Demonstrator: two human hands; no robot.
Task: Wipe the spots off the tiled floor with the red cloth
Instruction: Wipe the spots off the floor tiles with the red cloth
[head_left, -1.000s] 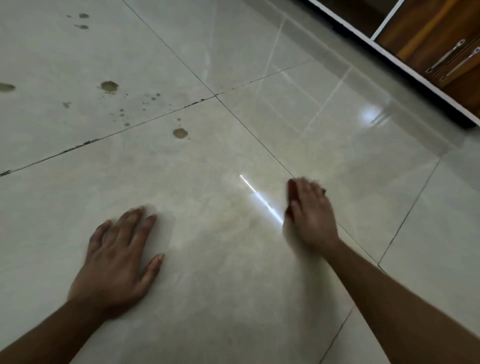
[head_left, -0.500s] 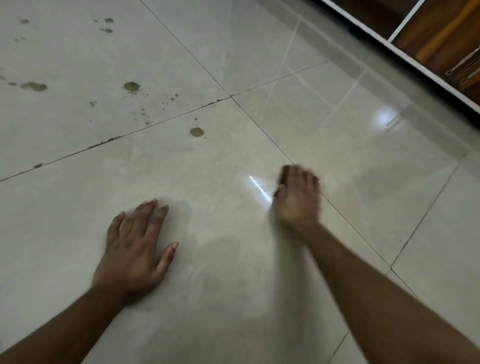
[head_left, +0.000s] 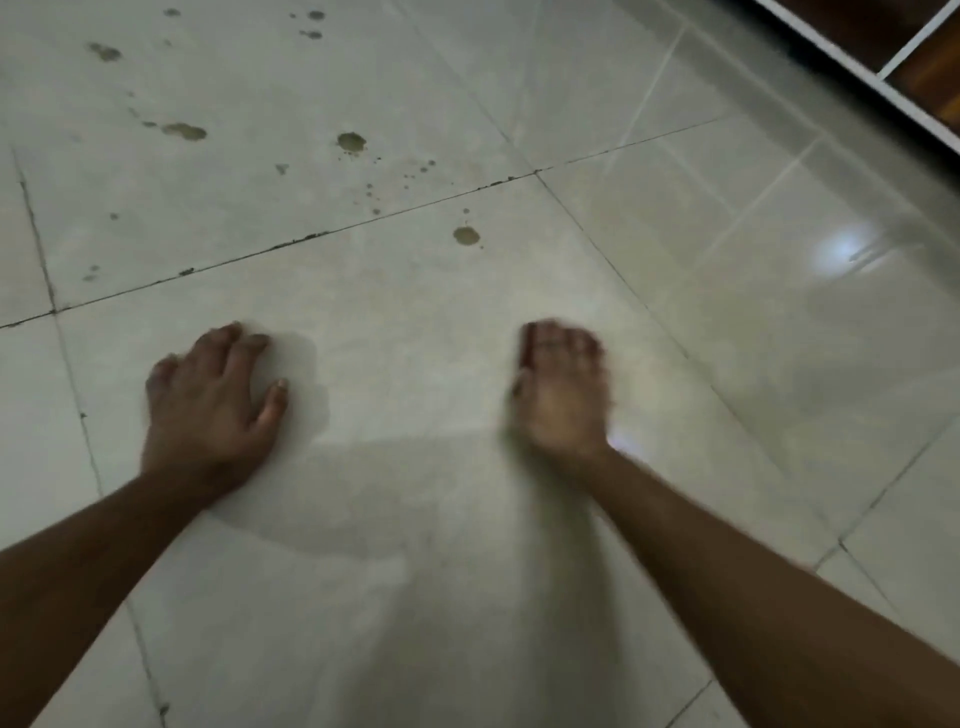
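Right hand (head_left: 563, 395) drifted nearer; brown spots (head_left: 466, 235) ahead, cabinet (head_left: 883, 57) far right.

View swung left, right hand slid back toward the body

Right hand (head_left: 563, 395) now sits level with the left hand (head_left: 213, 400), blurred, a red sliver of cloth (head_left: 527, 345) at its fingertips; earlier it reached farther up near the grout line. Bright light streak beside it is gone. More brown spots (head_left: 466, 235) and a left grout line now in view; wooden cabinet (head_left: 935, 67) mostly out of frame.
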